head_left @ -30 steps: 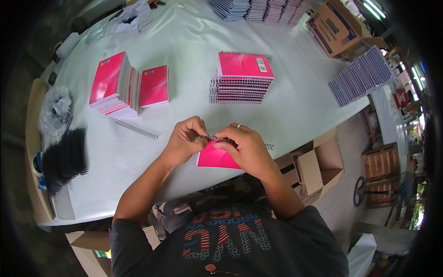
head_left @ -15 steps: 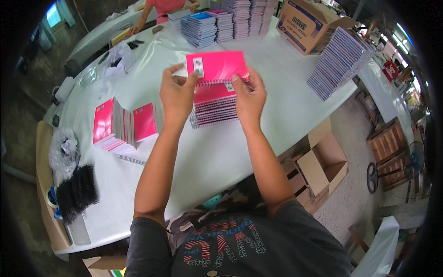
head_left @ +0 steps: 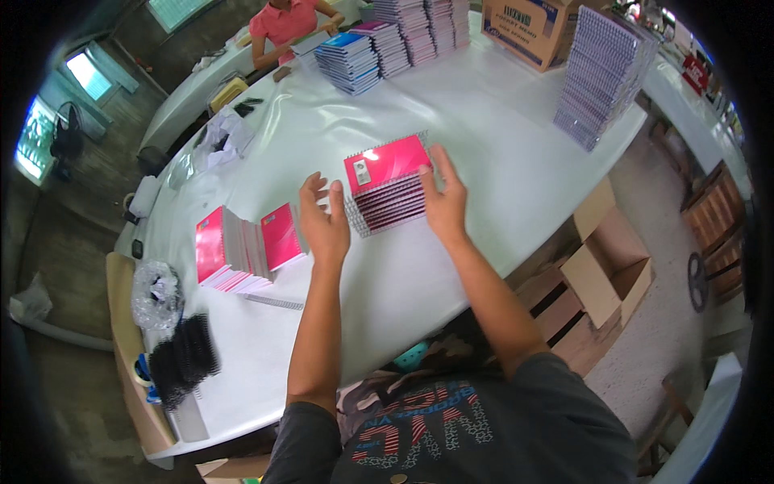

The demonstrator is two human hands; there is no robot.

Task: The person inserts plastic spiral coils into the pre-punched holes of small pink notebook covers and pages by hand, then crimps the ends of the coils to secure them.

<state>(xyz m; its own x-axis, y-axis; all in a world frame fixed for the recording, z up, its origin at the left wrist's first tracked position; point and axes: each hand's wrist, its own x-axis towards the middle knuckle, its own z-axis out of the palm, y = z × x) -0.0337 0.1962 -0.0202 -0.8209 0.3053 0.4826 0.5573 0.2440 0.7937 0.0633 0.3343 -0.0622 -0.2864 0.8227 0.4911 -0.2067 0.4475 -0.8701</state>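
A stack of pink spiral-bound notebooks [head_left: 389, 192] lies in front of me on the white table. To its left, close but apart, my left hand [head_left: 324, 216] is open with fingers loosely curved and nothing in it. My right hand [head_left: 443, 196] is open at the stack's right side, thumb against or just beside the top notebook; whether they touch is hard to tell. On the left stand pink-covered booklets [head_left: 234, 252] in a leaning pile, with another pink booklet [head_left: 282, 235] beside them. A loose wire spiral [head_left: 274, 302] lies nearer to me.
Tall notebook stacks [head_left: 351, 63] and a brown carton [head_left: 528, 31] stand at the back. A spiral-bound stack [head_left: 601, 81] rises at the right edge. Black spiral combs [head_left: 184, 360] and a plastic bag [head_left: 157, 294] lie left. A co-worker [head_left: 290, 28] is across the table. An open carton [head_left: 605, 270] sits below right.
The pink notebook held in both hands now rests on the stack, released. My hands have drawn apart and lowered to its sides. The whole view has shifted, too.
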